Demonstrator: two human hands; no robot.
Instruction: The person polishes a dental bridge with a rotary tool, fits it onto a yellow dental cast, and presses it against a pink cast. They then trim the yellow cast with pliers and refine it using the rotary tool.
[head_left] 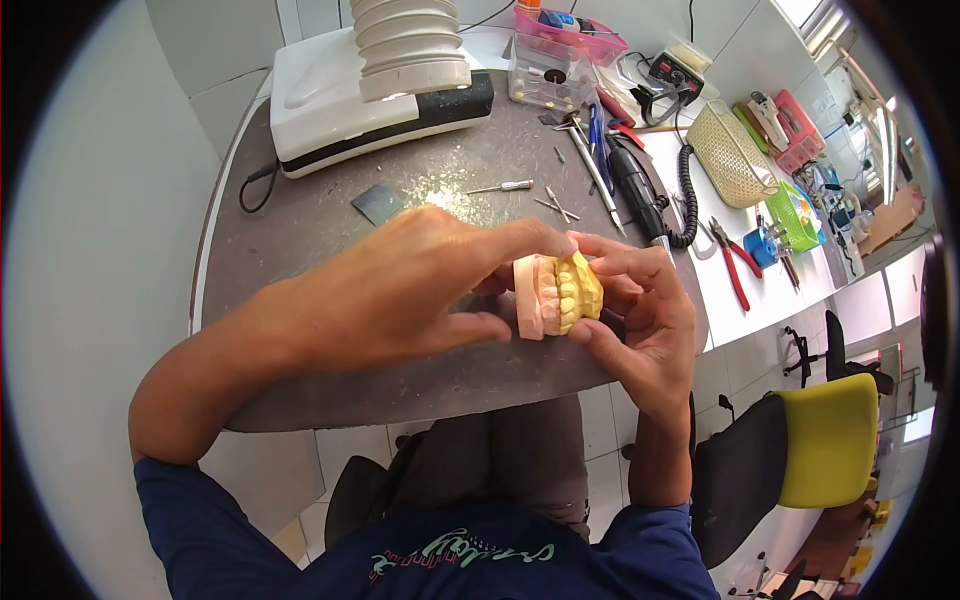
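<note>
Two plaster dental casts meet tooth to tooth above the front part of the bench: a pink dental cast [531, 298] on the left and a yellow dental cast [582, 292] on the right. My right hand [645, 315] grips the yellow cast, thumb at its lower edge and fingers over its upper side. From the left, my left hand [420, 285] closes round the pink cast, its thumb near the lower left side. Its index finger reaches across the top to the right fingertips. Some left fingers are hidden behind the pink cast.
Whitish dust, a small screwdriver [503, 187] and a dark square sheet [378, 204] lie on the grey bench [300, 385]. A white machine [330, 110] stands behind under a ribbed hose [410, 45]. Rightward are a black handpiece [637, 185], red-handled pliers [735, 262] and a basket [728, 150].
</note>
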